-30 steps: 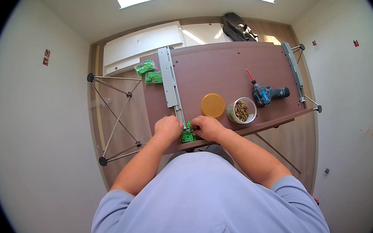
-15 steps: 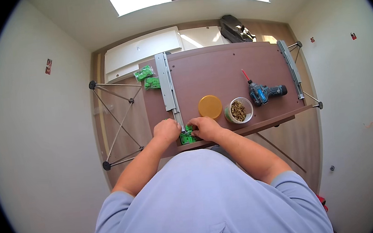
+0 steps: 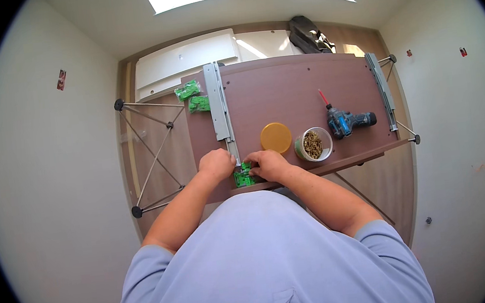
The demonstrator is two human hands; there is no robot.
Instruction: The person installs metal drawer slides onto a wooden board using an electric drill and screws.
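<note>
My left hand (image 3: 217, 165) is closed beside the near end of a grey metal drawer slide (image 3: 218, 103), which lies lengthwise on a brown board (image 3: 283, 88). What its fingers hold is hidden. My right hand (image 3: 269, 165) bends its fingers onto a green plastic piece (image 3: 243, 178) with darker parts, at the board's near edge just beyond the slide's end. An orange round lid (image 3: 276, 138) lies close to my right hand. Further right stands a clear tub (image 3: 325, 143) of brass-coloured screws (image 3: 312, 144).
A blue and black cordless drill (image 3: 349, 122) with a red bit lies on the board's right. Another metal slide (image 3: 381, 89) runs along the right edge. Two bagged green parts (image 3: 189, 90) lie at far left. Folding metal legs (image 3: 154, 156) stick out left. White panels (image 3: 186, 63) and a black bag (image 3: 306, 35) lie behind.
Both hands stay at the same spot near the slide's end, with only slight finger movement. The whole view has shifted a little; the things on the board keep their places.
</note>
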